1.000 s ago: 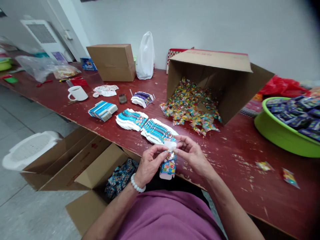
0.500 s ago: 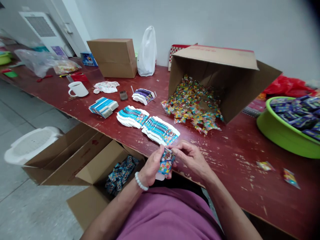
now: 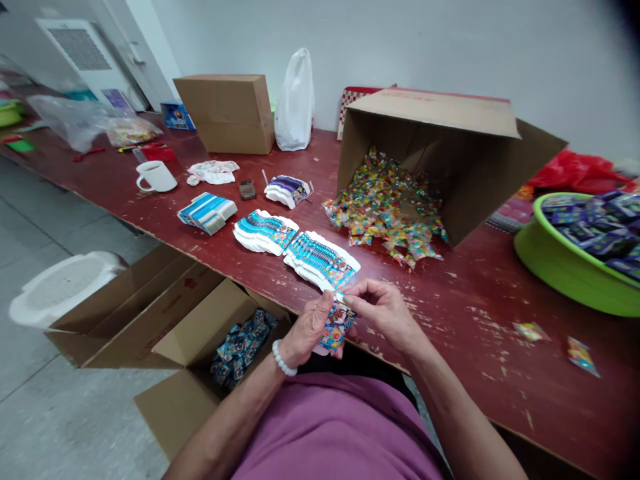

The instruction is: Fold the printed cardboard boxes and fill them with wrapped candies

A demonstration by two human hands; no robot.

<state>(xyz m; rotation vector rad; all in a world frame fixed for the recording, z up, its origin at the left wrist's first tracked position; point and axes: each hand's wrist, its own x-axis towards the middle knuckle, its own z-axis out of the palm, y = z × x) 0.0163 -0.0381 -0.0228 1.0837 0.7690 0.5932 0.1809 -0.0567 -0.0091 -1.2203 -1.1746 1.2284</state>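
Observation:
A small blue printed candy box [image 3: 336, 328] is in my left hand [image 3: 309, 331], held above my lap at the table's front edge. A white flap shows at its lower end. My right hand [image 3: 383, 311] pinches the flap at the box's top between thumb and fingers. Just beyond my hands lie two fanned stacks of flat blue boxes, the nearer stack [image 3: 320, 259] and the farther stack [image 3: 266, 232]. Wrapped candies [image 3: 385, 200] spill from a large cardboard carton [image 3: 465, 173] lying on its side.
Below the table edge on the left, an open carton [image 3: 197, 327] holds blue boxes [image 3: 245, 350]. A green basin [image 3: 565, 273] of dark packets stands at right. Two loose packets lie near it. A white mug [image 3: 159, 177] and a plain carton [image 3: 227, 117] stand further left.
My right fingers have shifted on the top flap, and a white part of it now shows. The left hand keeps its hold on the box, which has risen slightly.

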